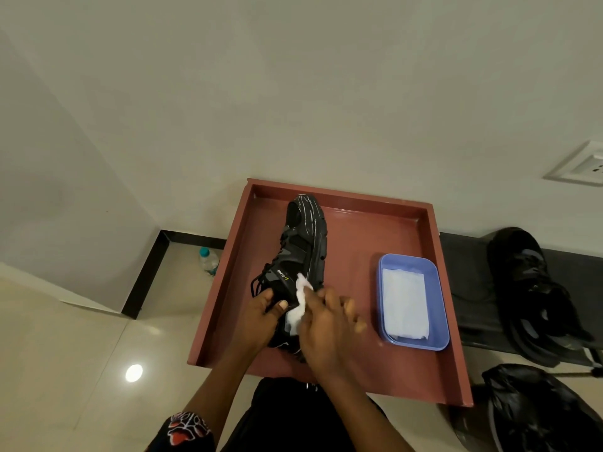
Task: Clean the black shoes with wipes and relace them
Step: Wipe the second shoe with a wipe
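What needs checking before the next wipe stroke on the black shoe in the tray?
1. Black laced sneaker steadied on its side by left hand at the collar: ok.
2. White wipe held in right hand against the shoe's side: ok.
3. Fresh wipes in blue plastic tub beside the shoe: ok.
4. Shoe inside red-brown tray: ok.
5. Wipe still clean enough: cannot tell.
6. Second black shoe, outside the tray at right, cleaned: cannot tell.
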